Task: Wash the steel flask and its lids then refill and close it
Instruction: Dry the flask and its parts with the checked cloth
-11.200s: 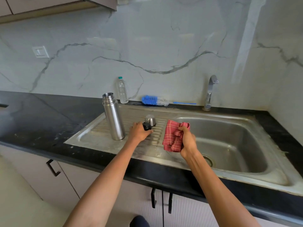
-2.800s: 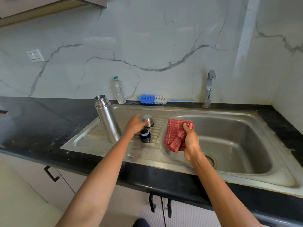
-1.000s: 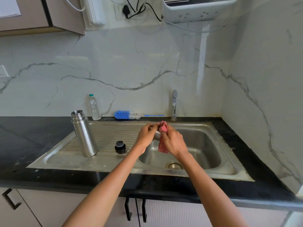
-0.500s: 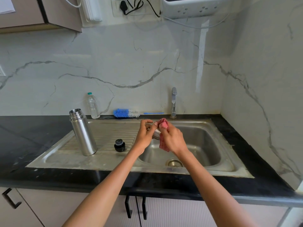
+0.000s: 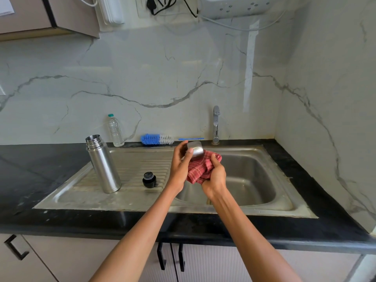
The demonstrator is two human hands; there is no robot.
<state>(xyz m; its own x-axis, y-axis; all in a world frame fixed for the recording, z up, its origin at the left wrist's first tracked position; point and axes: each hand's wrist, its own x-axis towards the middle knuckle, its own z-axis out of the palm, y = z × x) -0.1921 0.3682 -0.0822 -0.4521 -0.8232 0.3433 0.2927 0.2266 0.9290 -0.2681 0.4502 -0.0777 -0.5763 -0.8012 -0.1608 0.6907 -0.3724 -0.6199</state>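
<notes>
The open steel flask (image 5: 103,165) stands upright on the left of the sink's ribbed drainboard (image 5: 134,169). Its small black inner lid (image 5: 149,179) sits on the drainboard to the right of it. Over the left edge of the basin, my left hand (image 5: 181,167) grips the steel cup lid (image 5: 195,149) by its side. My right hand (image 5: 214,176) holds a bunched red checked cloth (image 5: 200,169) pressed against the underside of that lid.
A clear plastic water bottle (image 5: 115,130) and a blue-and-white bottle brush (image 5: 158,139) lie along the back edge of the black counter (image 5: 40,171). The tap (image 5: 216,124) stands behind the sink basin (image 5: 250,180). Cabinet handles (image 5: 171,259) are below the counter.
My left hand took the steel cup lid off the drainboard and brought it over the basin. My right hand brought the cloth to it; the lid now shows above the cloth.
</notes>
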